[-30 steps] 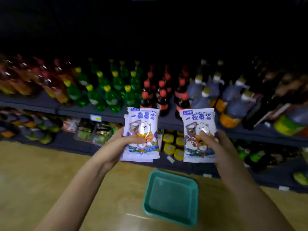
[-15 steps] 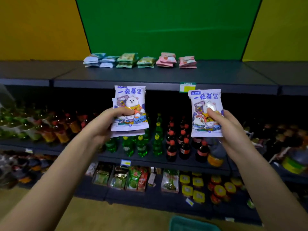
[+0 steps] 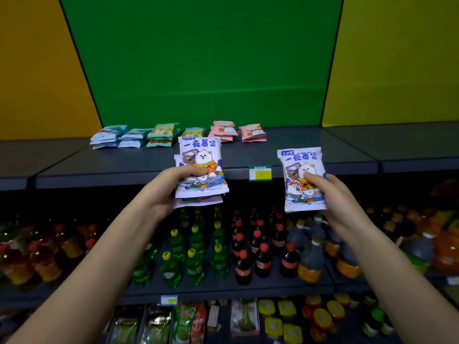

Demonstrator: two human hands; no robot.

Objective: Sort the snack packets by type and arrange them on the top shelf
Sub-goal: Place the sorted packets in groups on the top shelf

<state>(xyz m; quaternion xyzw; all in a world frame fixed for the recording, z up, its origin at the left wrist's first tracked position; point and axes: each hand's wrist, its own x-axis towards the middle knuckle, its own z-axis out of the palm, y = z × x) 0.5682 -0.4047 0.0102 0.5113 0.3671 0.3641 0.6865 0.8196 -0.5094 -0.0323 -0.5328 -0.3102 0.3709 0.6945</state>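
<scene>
My left hand point(image 3: 166, 192) grips a small stack of white-and-purple snack packets point(image 3: 200, 157) with a cartoon bear, held upright in front of the top shelf point(image 3: 310, 147). My right hand point(image 3: 332, 194) pinches more of the same white-and-purple packets point(image 3: 299, 167), thumb on the front, at the shelf's front edge. At the back of the top shelf lie sorted piles: blue-white packets point(image 3: 109, 135), green packets point(image 3: 162, 134) and pink packets point(image 3: 224, 129).
A green price tag point(image 3: 260, 173) hangs on the top shelf's edge between my hands. Below are green bottles point(image 3: 193, 247), red-capped dark bottles point(image 3: 258, 244), sauce jugs point(image 3: 310, 256) and, lower still, packets and yellow-lidded jars point(image 3: 293, 319). The wall behind is green and yellow.
My view has tilted up from the floor tray to the top shelf. Both hands have risen with their packets to the height of the shelf's front edge.
</scene>
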